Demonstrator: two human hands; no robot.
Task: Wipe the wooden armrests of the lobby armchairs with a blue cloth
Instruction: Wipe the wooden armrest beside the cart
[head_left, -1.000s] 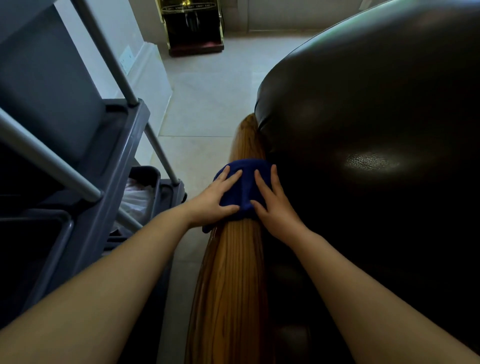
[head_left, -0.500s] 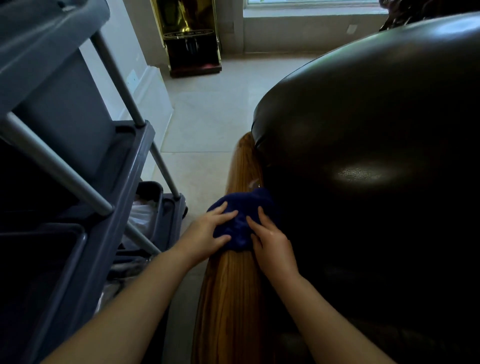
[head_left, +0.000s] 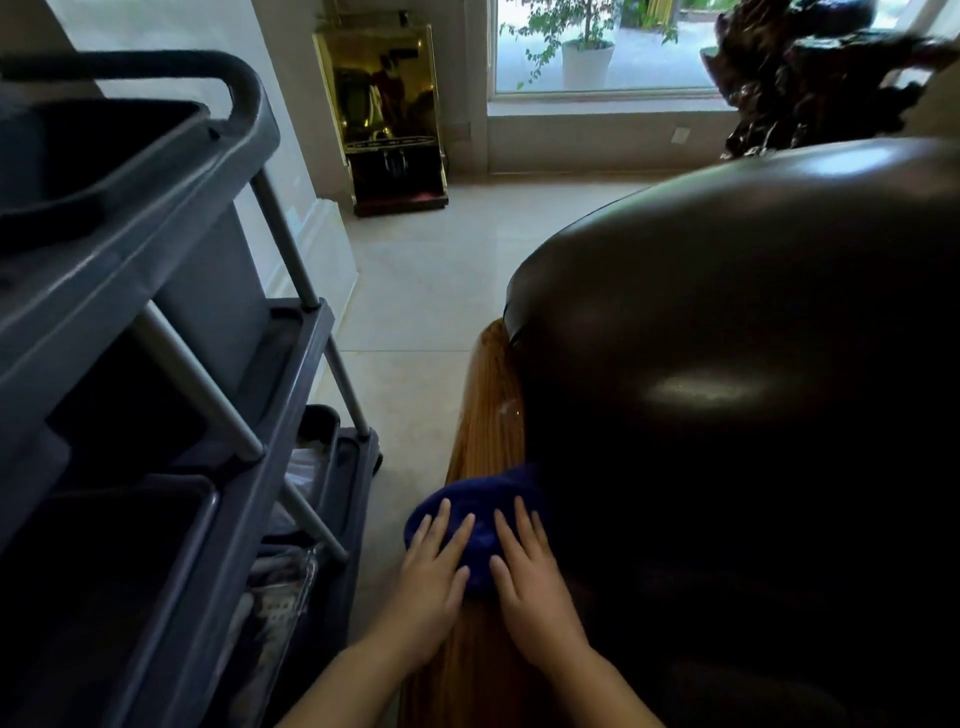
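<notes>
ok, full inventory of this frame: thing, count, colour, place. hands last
blue cloth: 1, dark blue, bunched on the armrest under both hands
wooden armrest: 1, orange-brown, left edge of the armchair
armchair: 1, dark brown leather, right half of view
cleaning cart: 1, grey, left, beside the armrest
brass stand: 1, gold with a dark base, far wall
potted plant: 1, green in a white pot, outside the window
dark carved ornament: 1, near black, top right behind the armchair
floor: pale tiles
left hand: 1, flat on the cloth, fingers spread
right hand: 1, flat on the cloth, fingers spread
</notes>
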